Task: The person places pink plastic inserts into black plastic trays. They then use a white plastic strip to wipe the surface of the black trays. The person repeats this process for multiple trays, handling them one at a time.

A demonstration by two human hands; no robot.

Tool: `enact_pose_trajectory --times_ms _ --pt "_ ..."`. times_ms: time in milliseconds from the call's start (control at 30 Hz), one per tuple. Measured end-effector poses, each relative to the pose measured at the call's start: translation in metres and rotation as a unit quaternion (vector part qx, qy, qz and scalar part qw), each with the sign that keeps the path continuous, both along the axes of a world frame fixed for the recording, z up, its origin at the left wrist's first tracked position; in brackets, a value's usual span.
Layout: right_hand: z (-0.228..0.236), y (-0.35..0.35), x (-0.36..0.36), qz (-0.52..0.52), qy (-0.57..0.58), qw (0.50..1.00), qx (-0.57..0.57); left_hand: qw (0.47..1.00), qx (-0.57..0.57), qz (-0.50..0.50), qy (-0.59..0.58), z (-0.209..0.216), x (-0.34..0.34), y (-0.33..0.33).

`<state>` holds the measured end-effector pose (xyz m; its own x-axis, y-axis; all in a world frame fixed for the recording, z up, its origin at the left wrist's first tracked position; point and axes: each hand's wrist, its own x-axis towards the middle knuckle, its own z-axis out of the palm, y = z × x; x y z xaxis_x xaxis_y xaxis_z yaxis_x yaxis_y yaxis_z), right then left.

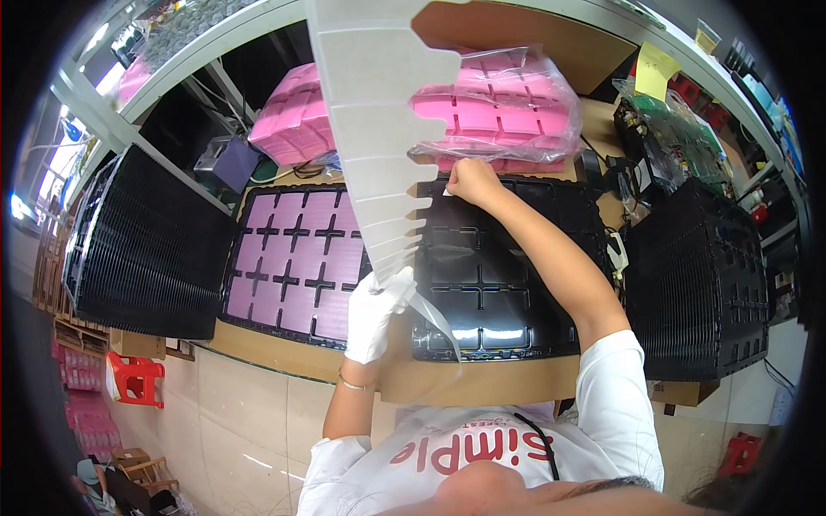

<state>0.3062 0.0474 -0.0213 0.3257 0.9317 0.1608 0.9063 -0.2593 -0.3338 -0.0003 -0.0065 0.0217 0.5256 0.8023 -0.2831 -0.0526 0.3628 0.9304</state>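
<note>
The gloved left hand (379,314) pinches the lower end of a long, translucent whitish strip with a notched edge (366,129), which rises from it past the bare right hand (472,181). The right fingers are curled in over the far edge of a glossy black plastic tray (490,249); whether they pinch the small white patch beneath them I cannot tell.

The strip looks limp and tall, so a loose left grip could let it flop across the tray. It also stands close beside the right hand and could snag on those knuckles. The thin, clear ribbon (437,314) curling out right of the glove might cling or tangle.

The tray is moulded with cross-shaped ridges, where anything pressed flat could crease. Beyond the right hand, pink ribbed blocks (508,112) sit in crinkled clear film.
</note>
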Motion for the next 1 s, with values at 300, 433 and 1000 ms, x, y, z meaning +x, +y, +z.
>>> enact_pose_trajectory --times_ms 300,433,1000 --pt "-0.009 -0.031 -0.003 0.136 0.125 0.979 0.092 1.000 0.009 0.022 -0.012 0.001 0.003 -0.002" --pt "0.006 -0.065 -0.008 0.035 0.683 0.707 0.180 0.999 0.009 0.022 -0.024 0.006 0.009 0.000" --pt "0.057 -0.217 -0.100 0.047 0.307 0.919 0.244 0.990 0.028 -0.131 -0.044 0.009 0.066 -0.041"
